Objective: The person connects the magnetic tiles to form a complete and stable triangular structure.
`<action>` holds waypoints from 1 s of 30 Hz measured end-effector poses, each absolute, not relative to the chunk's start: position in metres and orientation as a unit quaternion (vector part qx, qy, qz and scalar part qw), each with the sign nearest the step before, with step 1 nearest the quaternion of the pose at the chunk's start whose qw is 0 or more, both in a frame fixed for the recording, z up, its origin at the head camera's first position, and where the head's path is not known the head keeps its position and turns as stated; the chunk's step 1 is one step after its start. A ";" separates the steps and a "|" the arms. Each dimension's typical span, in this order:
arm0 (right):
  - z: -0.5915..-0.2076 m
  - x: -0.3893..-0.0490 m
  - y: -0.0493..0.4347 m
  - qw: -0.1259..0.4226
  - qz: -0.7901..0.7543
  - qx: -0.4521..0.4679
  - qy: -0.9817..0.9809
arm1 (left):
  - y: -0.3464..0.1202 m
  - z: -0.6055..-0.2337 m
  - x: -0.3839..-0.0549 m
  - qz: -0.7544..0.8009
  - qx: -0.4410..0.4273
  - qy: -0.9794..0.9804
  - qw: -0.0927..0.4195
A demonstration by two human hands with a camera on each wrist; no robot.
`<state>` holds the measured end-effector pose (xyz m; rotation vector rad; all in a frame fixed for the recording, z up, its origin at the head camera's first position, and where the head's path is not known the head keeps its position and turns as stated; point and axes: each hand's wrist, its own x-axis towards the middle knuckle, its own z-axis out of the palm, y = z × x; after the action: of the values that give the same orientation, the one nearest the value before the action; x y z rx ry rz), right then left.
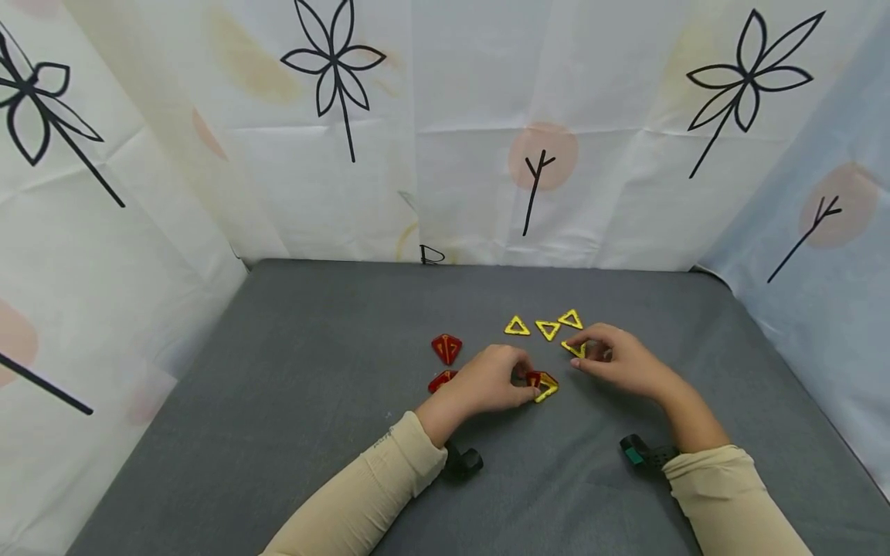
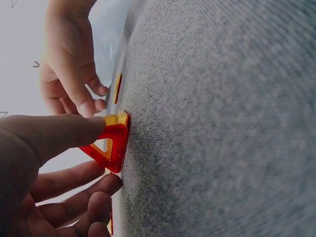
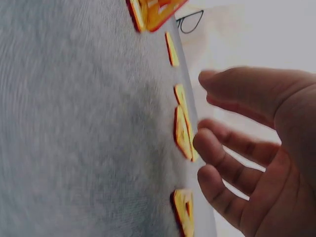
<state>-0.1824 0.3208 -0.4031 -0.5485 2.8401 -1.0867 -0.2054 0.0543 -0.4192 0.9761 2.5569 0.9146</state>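
Note:
My left hand (image 1: 490, 378) pinches a small assembly of red and yellow triangular tiles (image 1: 547, 388) low over the table. In the left wrist view, the thumb presses on top of this red and yellow piece (image 2: 113, 143), whose triangular frames lean together at an angle. To its right, my right hand (image 1: 622, 359) reaches toward a yellow triangular tile (image 1: 575, 350). The right wrist view has this hand's thumb and fingers (image 3: 217, 148) spread apart, nothing between them. Yellow tiles (image 3: 182, 131) lie on the cloth beyond the fingertips.
Farther back lie several yellow triangular tiles (image 1: 517, 326). Left of them is a red kite-shaped piece (image 1: 446, 348), with another red piece (image 1: 441, 380) partly behind my left forearm. A grey cloth covers the table (image 1: 313, 340); patterned white curtains (image 1: 473, 100) surround it.

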 end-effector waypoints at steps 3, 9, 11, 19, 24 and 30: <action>-0.406 -0.184 0.324 0.022 -0.335 -0.165 0.927 | 0.054 -0.419 -0.205 0.318 0.330 0.879 0.133; -0.412 -0.188 0.327 0.017 -0.312 -0.163 0.936 | 0.053 -0.418 -0.206 0.321 0.332 0.877 0.132; -0.413 -0.188 0.327 0.015 -0.306 -0.162 0.938 | 0.054 -0.418 -0.207 0.317 0.341 0.876 0.129; -0.416 -0.188 0.327 0.021 -0.295 -0.163 0.941 | 0.055 -0.419 -0.206 0.294 0.388 0.864 0.132; -0.415 -0.190 0.324 0.034 -0.297 -0.148 0.943 | 0.055 -0.419 -0.206 0.294 0.367 0.873 0.127; -0.415 -0.190 0.321 0.042 -0.299 -0.134 0.944 | 0.054 -0.420 -0.206 0.296 0.339 0.885 0.122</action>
<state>-0.1902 0.3209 -0.4151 -0.4090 2.8895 -0.9139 -0.2057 0.0545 -0.4200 0.9889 2.5818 0.8646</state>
